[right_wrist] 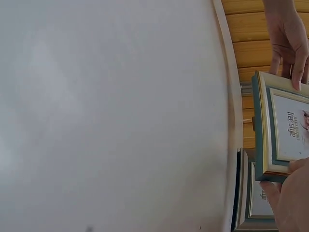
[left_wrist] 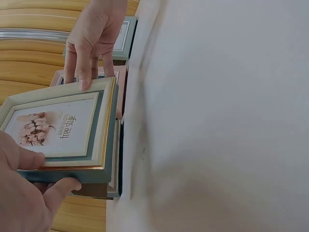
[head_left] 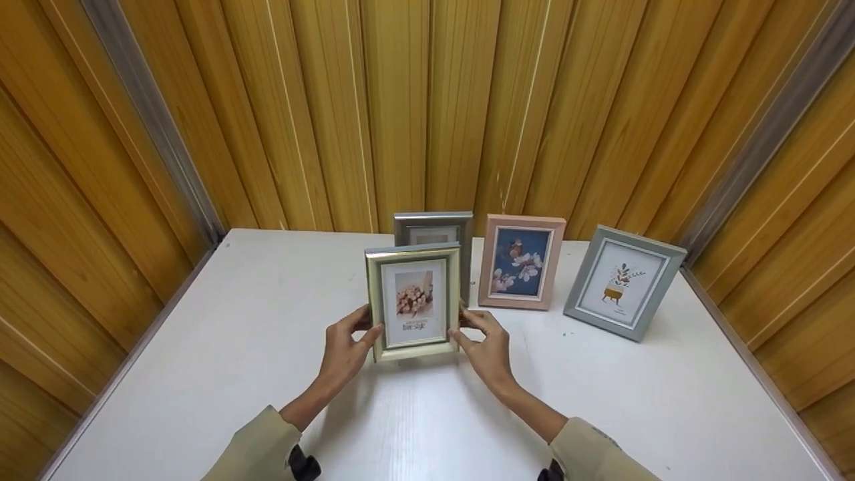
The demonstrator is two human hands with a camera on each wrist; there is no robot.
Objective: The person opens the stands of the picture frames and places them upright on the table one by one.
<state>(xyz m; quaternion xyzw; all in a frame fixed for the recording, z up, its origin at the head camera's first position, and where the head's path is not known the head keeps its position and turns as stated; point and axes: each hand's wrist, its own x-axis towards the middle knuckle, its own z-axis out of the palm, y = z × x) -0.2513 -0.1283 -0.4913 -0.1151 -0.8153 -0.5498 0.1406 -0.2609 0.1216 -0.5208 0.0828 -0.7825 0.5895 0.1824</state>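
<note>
A cream-gold picture frame (head_left: 415, 300) with a pink flower print is held by both hands over the white table, leaning back a little. At its left edge, my left hand (head_left: 344, 344) grips it with the thumb on the front and the fingers behind. My right hand (head_left: 489, 346) pinches the right edge the same way. Directly behind it stands a grey-silver picture frame (head_left: 465, 267), mostly covered in the head view. In the right wrist view the held picture frame (right_wrist: 270, 125) overlaps that grey-silver one (right_wrist: 245, 193).
To the right stand a pink picture frame (head_left: 522, 262) with a blossom print and a grey-green picture frame (head_left: 624, 283) turned at an angle. The white table (head_left: 267, 294) meets a wood-look panel wall (head_left: 394, 120) at the back, with similar panels on both sides.
</note>
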